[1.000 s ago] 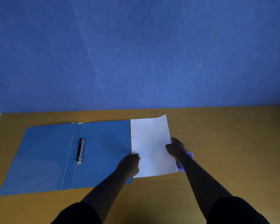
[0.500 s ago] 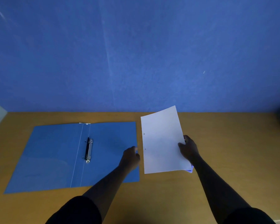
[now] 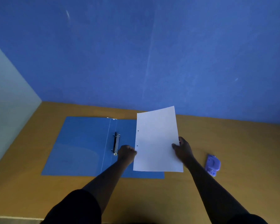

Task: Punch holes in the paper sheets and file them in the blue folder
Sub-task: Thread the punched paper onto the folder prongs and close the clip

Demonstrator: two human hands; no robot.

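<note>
The right hand point(image 3: 183, 148) pinches the light, floppy paper point(image 3: 157, 143) at its right edge; the left hand point(image 3: 127, 152) is curled at the punched edge, its grip unclear. Support both edges.

Count from where I stand: one blue folder point(image 3: 81, 146), lying open on one wooden table point(image 3: 233, 143). One ring clip point(image 3: 115, 143) inside it. One white paper sheet point(image 3: 157, 139), could be more stacked under it, can't tell. Two punched holes point(image 3: 138, 130) along its left edge. One purple hole punch point(image 3: 212, 164). Two hands: one left hand point(image 3: 126, 153), one right hand point(image 3: 183, 148). Two dark sleeves point(image 3: 74, 207). One blue wall point(image 3: 152, 54).
</note>
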